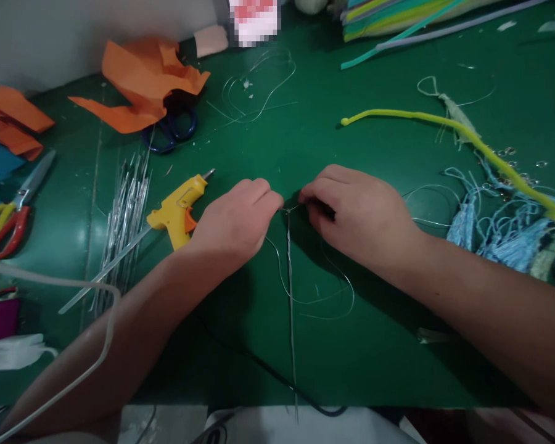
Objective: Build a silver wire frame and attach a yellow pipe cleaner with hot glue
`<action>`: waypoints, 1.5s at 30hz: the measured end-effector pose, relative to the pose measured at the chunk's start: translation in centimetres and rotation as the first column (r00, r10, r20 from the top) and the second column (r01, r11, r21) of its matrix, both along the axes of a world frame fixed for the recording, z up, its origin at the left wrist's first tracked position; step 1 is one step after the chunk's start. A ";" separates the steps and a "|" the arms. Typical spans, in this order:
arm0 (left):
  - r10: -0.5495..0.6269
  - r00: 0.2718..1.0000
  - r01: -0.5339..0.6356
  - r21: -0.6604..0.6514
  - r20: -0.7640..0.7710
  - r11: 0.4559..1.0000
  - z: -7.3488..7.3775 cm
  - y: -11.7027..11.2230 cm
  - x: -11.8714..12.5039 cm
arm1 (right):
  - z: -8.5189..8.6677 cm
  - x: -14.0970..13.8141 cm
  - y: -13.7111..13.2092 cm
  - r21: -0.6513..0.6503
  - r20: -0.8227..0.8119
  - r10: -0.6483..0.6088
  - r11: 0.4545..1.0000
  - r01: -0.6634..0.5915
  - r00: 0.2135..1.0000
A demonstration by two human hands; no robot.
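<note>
left hand [238,219]: knuckles up, fingers curled, tips pinched on the wire [324,300] where it crosses the rod [290,290].
right hand [358,213]: fingers bent inward, tips gripping the same wire from the other side, just beside the left tips.
wire: thin and silver, held taut between the two pinches, with loose loops lying on the mat [305,123] below both hands.
rod: slim silver stick, running from the pinch point straight toward the near edge.
glue gun [178,206]: yellow, just left of the left hand, nozzle pointing up and right.
sticks [127,209]: silver bundle, beside the glue gun on its far-left side.
red scissors [9,219]: near the left edge, well apart from the hands.
blue scissors [171,129]: partly under orange paper [141,80], beyond the glue gun.
pipe cleaner [444,123]: yellow-green, curving across the right side.
tassels [504,234]: pale blue heap, right of the right forearm.
white cable [87,290]: looping across the left forearm.
</note>
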State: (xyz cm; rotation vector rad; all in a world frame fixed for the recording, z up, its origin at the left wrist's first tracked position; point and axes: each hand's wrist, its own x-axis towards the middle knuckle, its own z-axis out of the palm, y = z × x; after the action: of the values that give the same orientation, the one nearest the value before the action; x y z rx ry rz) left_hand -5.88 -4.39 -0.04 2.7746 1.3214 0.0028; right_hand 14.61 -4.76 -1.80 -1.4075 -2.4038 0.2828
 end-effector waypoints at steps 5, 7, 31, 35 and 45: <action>0.001 1.000 -0.001 0.005 -0.003 1.000 0.1 0.0 0.1 | -0.1 0.0 0.0 -0.003 0.006 0.001 1.000 -0.001 1.000; -0.001 1.000 0.001 0.015 -0.008 1.000 0.0 -0.1 0.1 | -0.1 0.0 0.0 -0.007 0.008 0.001 1.000 -0.001 1.000; -0.007 1.000 0.007 0.012 0.003 1.000 0.0 0.0 -0.1 | -0.1 0.0 0.1 -0.006 -0.003 0.004 1.000 -0.004 1.000; -0.018 1.000 0.018 0.024 0.003 1.000 -0.1 0.0 -0.1 | -0.1 0.0 0.1 -0.013 0.004 0.004 1.000 -0.004 1.000; -0.014 1.000 0.013 0.040 0.013 0.999 0.0 -0.1 -0.1 | 0.0 0.0 -0.1 0.002 0.001 -0.002 1.000 0.002 1.000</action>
State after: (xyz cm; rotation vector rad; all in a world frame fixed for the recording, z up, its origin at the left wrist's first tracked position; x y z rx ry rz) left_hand -5.99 -4.44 -0.05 2.8114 1.3140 0.0475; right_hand 14.65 -4.87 -1.84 -1.4101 -2.4026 0.2796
